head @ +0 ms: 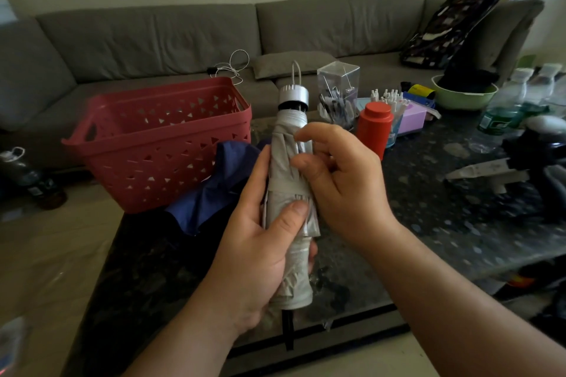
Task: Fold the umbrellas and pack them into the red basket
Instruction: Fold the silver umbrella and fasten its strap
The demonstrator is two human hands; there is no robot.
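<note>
Left hand (260,242) is wrapped around the lower half of the grey folding umbrella (291,193), thumb pressing flat on the canopy to pin the pleats so they don't spring loose. Umbrella is held roughly upright over the dark speckled table (428,223), silver ribbed handle cap (293,98) with its wrist loop pointing up and away, black shaft tip poking out below the fist. Right hand (340,180) sits against the upper canopy, fingers curled in, apparently pinching a fold or the closure strap; exactly what it has hold of I can't tell. Fabric looks thin, matte grey outside with shinier silvery strips at the pleat edges, rolled loosely, not tight yet. Likely step: wrapping and fastening before packing. Red basket (159,144), plastic with triangular cutouts, sits at the table's left edge, looks empty from here. Blue umbrella fabric (220,187) lies crumpled beside it, still unfolded.
</note>
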